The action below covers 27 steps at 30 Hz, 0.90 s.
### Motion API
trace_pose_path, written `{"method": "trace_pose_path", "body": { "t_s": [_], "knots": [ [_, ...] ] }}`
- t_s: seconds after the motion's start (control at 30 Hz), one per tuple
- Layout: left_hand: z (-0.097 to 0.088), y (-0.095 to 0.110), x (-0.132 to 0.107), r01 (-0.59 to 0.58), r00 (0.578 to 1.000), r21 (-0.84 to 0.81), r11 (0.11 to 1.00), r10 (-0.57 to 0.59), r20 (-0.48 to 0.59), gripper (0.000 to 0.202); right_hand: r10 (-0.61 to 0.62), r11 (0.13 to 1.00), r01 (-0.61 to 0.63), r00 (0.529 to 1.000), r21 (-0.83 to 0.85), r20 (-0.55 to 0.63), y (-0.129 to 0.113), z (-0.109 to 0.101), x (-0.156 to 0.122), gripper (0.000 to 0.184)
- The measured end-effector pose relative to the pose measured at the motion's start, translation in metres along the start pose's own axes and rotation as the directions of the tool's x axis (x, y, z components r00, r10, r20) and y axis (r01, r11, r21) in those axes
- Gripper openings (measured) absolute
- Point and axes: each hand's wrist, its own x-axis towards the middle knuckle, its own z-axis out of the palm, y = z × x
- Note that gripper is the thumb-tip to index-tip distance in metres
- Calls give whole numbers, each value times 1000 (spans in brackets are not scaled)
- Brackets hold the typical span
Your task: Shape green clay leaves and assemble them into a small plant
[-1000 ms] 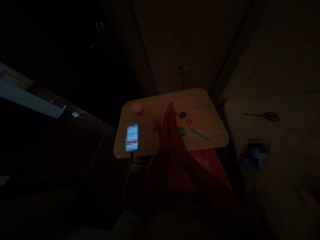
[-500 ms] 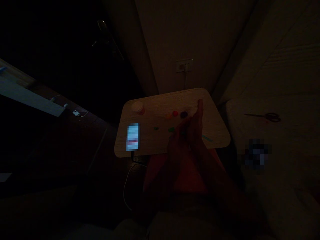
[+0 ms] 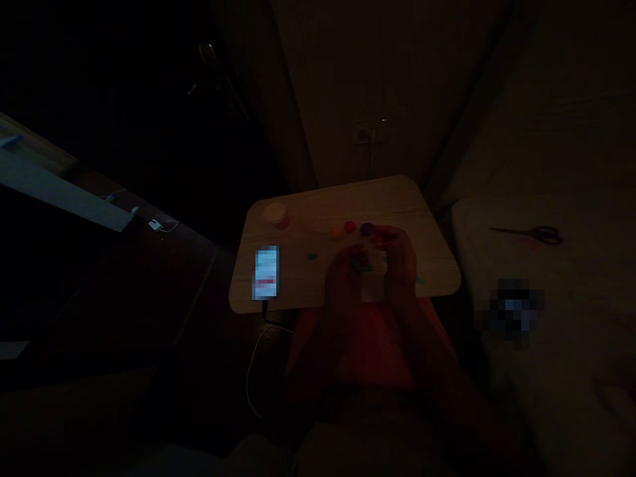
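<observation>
Your left hand [image 3: 342, 275] and right hand [image 3: 402, 262] curl half-open, any hold too dark to tell, seemingly at fingertip work calling for light pressure, purple clay ball [image 3: 366, 228] near the right fingertips, red ball [image 3: 350, 226] beyond the left.

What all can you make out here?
table: 1, brown, centre
phone: 1, bluish screen, table's left
tub: 1, pinkish, table's far left
lump: 1, orange, mid-table
red ball: 1, red, beside lump
purple ball: 1, purple, beside red ball
blob: 1, green, right of phone
red surface: 1, red, below table
scissors: 1, dark, right of table
blurred item: 1, bluish, near scissors
socket: 1, pale, behind table
plug: 1, white, left side
left hand: 1, shadowed, over table
right hand: 1, shadowed, beside left
</observation>
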Motion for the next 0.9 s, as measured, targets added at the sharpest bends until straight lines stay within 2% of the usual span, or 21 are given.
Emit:
{"method": "trace_pose_path", "body": {
  "t_s": [0.07,0.13,0.23,0.3,0.33,0.37,0.4,0.43,0.47,0.5,0.53,0.57,0.6,0.67,0.73,0.8,0.9],
  "knots": [
    [-4,2,-1,-57,998,73,996,54,43,26,19,996,0,976,-84,218,-8,-7,-8,29],
    [-8,1,-3,-78,993,131,988,66,96,34,56,986,1,943,-169,328,-14,-10,-15,21],
    [-16,5,-1,-98,985,240,966,59,165,45,91,981,-26,937,-192,336,-17,-10,-22,15],
    [-27,14,7,-183,970,376,908,105,219,50,120,981,-66,944,-182,307,-14,-11,-23,15],
    [-34,22,12,-261,957,466,845,162,242,51,138,980,-89,948,-180,286,-12,-12,-22,15],
    [-43,31,18,-351,935,582,733,239,264,46,159,977,-114,952,-179,261,-10,-14,-21,16],
    [-53,41,25,-425,902,708,563,325,283,37,179,974,-139,955,-178,237,-8,-15,-21,18],
    [-63,50,32,-452,868,824,343,382,317,30,197,972,-160,956,-173,219,-5,-17,-20,18],
    [-73,58,39,-432,852,894,118,379,361,25,208,970,-175,955,-167,209,-3,-18,-20,18],
    [-83,64,45,-386,859,920,-63,340,384,23,216,970,-184,954,-160,210,-2,-19,-20,18],
    [-92,68,50,-343,870,921,-183,306,386,25,221,970,-192,952,-149,213,0,-20,-20,17],
    [-100,70,55,-327,881,910,-256,267,392,26,225,971,-198,950,-137,216,1,-20,-20,16],
    [-106,70,59,-329,882,898,-291,247,403,25,226,971,-203,950,-123,218,1,-19,-21,16],
    [-112,67,63,-331,875,901,-282,267,405,21,226,973,-210,949,-93,219,2,-18,-22,20],
    [-113,64,64,-335,867,920,-202,316,385,18,221,975,-212,951,-64,215,1,-18,-23,30],
    [-108,62,62,-343,873,937,-58,348,341,20,209,978,-204,955,-44,209,2,-18,-24,37],
    [-94,57,52,-364,903,897,252,332,274,28,174,984,-162,962,-70,212,5,-20,-24,22]
  ]
}}
